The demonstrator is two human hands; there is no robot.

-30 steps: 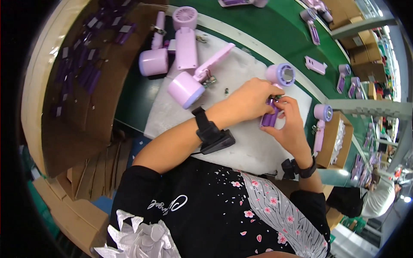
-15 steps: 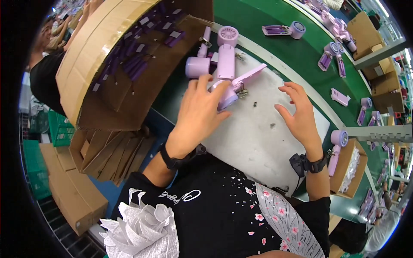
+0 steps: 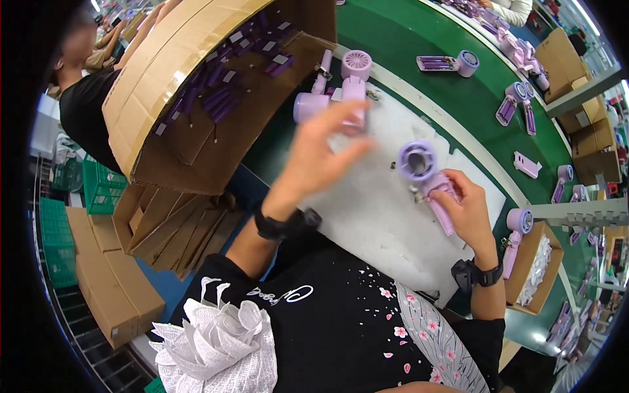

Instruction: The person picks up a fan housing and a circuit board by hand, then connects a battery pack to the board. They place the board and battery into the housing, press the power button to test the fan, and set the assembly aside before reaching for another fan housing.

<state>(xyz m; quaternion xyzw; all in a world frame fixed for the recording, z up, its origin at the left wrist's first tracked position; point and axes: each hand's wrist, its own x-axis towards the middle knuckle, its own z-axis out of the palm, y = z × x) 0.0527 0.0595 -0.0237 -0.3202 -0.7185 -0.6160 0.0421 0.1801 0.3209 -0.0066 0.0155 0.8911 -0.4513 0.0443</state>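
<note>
— Where's the fan?
— Right hand [image 3: 464,213] grips the lilac handheld fan [image 3: 426,177] over the white mat [image 3: 380,216].
— Left hand [image 3: 321,150]?
— Spread, blurred, empty; more fans [image 3: 334,92] at twelve o'clock, cardboard box [image 3: 196,98] at ten.

Green conveyor belt [image 3: 419,39] runs diagonally across the upper frame, pale edge strip alongside; white work mat [image 3: 380,216] on the bench beside it; large open cardboard box [image 3: 164,98] tilted at upper left, small purple parts scattered inside; flattened cardboard sheets [image 3: 170,229] stacked below it; brown cartons [image 3: 111,288] lower left on a blue floor [image 3: 190,295]; green plastic crates [image 3: 78,209] at far left; more cardboard boxes [image 3: 576,59] across the belt, upper right — another small one [image 3: 534,275] at the bench's right end; a person in a black top [image 3: 85,111] at upper left; lighting bright, even.
</note>
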